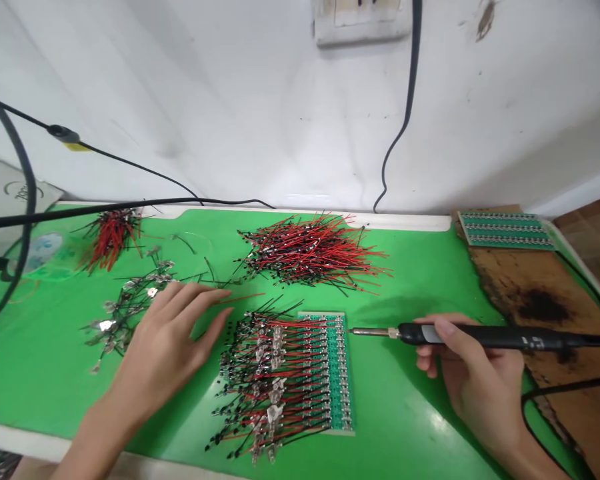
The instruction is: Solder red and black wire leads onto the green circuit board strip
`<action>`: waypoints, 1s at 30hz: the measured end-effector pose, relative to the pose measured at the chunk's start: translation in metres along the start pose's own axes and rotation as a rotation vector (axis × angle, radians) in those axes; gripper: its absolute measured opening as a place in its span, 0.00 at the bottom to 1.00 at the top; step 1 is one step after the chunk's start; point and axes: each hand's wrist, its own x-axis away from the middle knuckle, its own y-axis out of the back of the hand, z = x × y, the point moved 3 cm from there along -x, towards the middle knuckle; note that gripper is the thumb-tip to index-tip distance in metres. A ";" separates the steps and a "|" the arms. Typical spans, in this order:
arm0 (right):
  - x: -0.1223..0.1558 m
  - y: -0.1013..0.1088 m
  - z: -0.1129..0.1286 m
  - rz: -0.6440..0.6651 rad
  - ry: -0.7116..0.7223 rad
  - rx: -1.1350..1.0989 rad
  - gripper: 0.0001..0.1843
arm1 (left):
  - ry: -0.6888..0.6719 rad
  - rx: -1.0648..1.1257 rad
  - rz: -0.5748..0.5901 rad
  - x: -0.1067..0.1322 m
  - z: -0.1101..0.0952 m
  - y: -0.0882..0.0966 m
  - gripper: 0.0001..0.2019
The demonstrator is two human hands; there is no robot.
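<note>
My right hand grips a black soldering iron like a pen; its metal tip points left, close to the top edge of a green circuit board strip. Many red and black wires with metal tabs run off the strip's left side. My left hand lies flat on the green mat, fingers stretched out, nothing in it, just left of those wires. A loose scatter of tabbed wires sits beside its fingers.
A large pile of red and black wires lies at the back middle, a smaller bundle at the back left. A scorched wooden board with more green strips is at right. Black cables cross the left side.
</note>
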 end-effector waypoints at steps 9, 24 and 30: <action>0.005 -0.006 0.007 0.051 0.038 0.000 0.16 | -0.093 0.082 0.058 -0.029 0.005 -0.021 0.09; 0.011 -0.004 0.007 0.069 0.053 0.029 0.14 | -0.349 0.267 0.052 -0.051 -0.085 -0.027 0.08; 0.016 -0.006 0.011 0.073 0.037 0.085 0.13 | -0.373 0.267 0.017 -0.039 -0.091 -0.034 0.10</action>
